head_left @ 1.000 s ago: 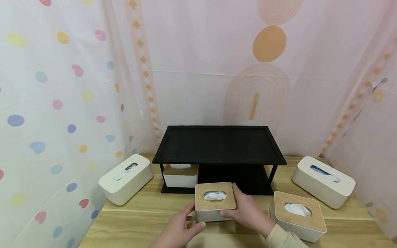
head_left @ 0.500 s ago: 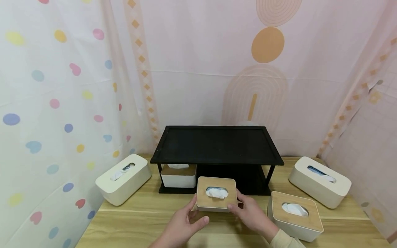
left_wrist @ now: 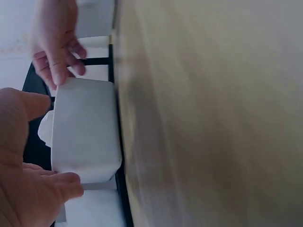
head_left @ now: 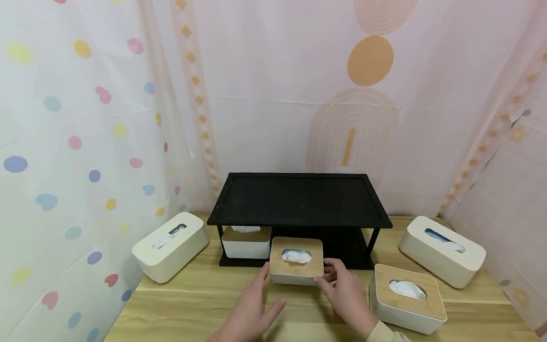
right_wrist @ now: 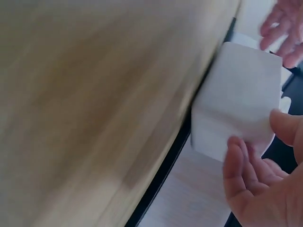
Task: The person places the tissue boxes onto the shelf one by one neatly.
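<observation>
In the head view, a white tissue box (head_left: 296, 266) with a wooden lid is at the front edge of the black rack's lower shelf, a tissue showing in its slot. My right hand (head_left: 345, 290) grips its right end, thumb at the front corner and fingers bent along the side. On the opposite end, my left hand (head_left: 249, 304) touches the box with its fingers while the thumb stands away from it. The left wrist view shows the box's plain white front (left_wrist: 85, 125) between both hands. Another wooden-lidded tissue box (head_left: 246, 243) stands on the shelf to its left.
The black rack (head_left: 299, 199) has a flat top overhanging the lower shelf. A third wooden-lidded tissue box (head_left: 408, 299) stands right of my right hand. Long cream tissue boxes (head_left: 171, 247) (head_left: 442, 251) sit at either side of the wooden table (head_left: 171, 313). Patterned curtains hang behind.
The tissue box between my hands has moved away from me, up to the rack's lower shelf. Both hands have followed it forward; the other boxes stay where they were.
</observation>
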Action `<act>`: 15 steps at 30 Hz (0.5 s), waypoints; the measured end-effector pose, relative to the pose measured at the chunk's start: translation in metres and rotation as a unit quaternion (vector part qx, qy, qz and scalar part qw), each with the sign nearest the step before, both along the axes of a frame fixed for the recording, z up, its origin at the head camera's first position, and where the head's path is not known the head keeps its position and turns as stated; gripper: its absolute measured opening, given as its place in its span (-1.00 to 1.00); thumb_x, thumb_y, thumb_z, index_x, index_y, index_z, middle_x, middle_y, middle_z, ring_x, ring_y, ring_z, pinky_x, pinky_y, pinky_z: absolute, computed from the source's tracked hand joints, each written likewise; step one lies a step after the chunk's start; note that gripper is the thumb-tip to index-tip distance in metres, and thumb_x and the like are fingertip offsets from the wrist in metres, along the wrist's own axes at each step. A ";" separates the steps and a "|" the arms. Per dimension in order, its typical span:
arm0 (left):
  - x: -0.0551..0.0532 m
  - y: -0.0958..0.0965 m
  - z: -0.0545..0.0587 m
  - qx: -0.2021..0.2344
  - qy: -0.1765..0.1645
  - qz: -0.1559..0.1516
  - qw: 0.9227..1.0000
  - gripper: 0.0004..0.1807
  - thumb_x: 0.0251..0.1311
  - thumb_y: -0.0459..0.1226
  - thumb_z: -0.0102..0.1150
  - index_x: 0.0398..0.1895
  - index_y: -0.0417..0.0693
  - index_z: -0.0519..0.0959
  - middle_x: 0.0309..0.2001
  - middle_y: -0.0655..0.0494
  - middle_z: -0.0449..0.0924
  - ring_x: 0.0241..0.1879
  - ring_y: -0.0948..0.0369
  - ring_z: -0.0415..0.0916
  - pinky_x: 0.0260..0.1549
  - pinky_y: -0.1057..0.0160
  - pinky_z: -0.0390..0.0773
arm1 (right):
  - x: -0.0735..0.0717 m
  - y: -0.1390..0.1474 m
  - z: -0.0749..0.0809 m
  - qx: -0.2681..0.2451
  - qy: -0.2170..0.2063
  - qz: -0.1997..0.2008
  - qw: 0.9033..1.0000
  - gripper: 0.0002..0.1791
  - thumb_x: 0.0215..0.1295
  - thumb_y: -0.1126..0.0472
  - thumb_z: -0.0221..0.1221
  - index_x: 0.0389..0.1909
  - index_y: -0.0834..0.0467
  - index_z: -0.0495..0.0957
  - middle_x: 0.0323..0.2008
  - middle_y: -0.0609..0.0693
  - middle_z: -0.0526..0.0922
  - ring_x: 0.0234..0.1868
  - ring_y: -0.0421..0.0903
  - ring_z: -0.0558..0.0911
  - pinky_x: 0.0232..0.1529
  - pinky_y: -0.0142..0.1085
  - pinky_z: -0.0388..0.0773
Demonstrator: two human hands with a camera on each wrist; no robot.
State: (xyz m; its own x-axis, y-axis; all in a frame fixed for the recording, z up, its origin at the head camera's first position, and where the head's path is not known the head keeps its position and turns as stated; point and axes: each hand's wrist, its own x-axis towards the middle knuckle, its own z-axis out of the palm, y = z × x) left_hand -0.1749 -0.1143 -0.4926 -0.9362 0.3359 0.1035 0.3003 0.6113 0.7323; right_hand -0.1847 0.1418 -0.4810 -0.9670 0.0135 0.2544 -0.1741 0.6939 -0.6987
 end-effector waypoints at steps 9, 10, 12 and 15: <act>0.010 0.000 0.005 -0.264 0.100 -0.035 0.959 0.00 0.42 0.11 0.31 0.66 -0.30 0.15 0.65 -0.28 0.20 0.56 -0.22 0.31 0.52 -0.36 0.27 | 0.003 0.001 -0.006 0.152 0.181 -0.013 0.972 -0.82 0.18 0.14 0.58 -0.42 -0.06 0.72 -0.41 -0.18 0.80 -0.38 -0.27 0.74 -0.37 -0.34 0.67; 0.011 0.001 0.006 -0.282 0.103 -0.034 0.953 0.01 0.41 0.13 0.30 0.67 -0.27 0.15 0.65 -0.27 0.21 0.55 -0.22 0.34 0.53 -0.35 0.27 | 0.004 0.001 -0.006 0.160 0.190 -0.013 0.969 -0.82 0.17 0.14 0.58 -0.43 -0.06 0.73 -0.41 -0.19 0.80 -0.38 -0.26 0.75 -0.37 -0.32 0.68; 0.013 0.002 0.008 -0.310 0.114 -0.032 0.943 0.01 0.40 0.17 0.29 0.67 -0.25 0.17 0.63 -0.25 0.25 0.52 -0.20 0.39 0.53 -0.33 0.29 | 0.005 0.001 -0.005 0.167 0.199 -0.013 0.966 -0.82 0.15 0.15 0.59 -0.44 -0.07 0.74 -0.39 -0.19 0.82 -0.36 -0.24 0.76 -0.36 -0.29 0.71; 0.018 0.003 0.010 -0.340 0.137 -0.026 0.930 0.00 0.39 0.20 0.28 0.65 -0.23 0.21 0.61 -0.23 0.32 0.49 -0.15 0.45 0.52 -0.29 0.33 | 0.006 0.000 -0.004 0.172 0.196 -0.014 0.965 -0.83 0.14 0.14 0.60 -0.45 -0.08 0.75 -0.39 -0.19 0.82 -0.35 -0.21 0.77 -0.35 -0.26 0.72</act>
State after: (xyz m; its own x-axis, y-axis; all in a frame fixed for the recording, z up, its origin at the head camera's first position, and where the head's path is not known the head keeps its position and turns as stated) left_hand -0.1574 -0.1113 -0.4831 -0.8861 0.4559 0.0833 0.4616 0.8841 0.0728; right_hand -0.1791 0.1421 -0.4851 -0.7962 -0.1130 0.5944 -0.3569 0.8810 -0.3105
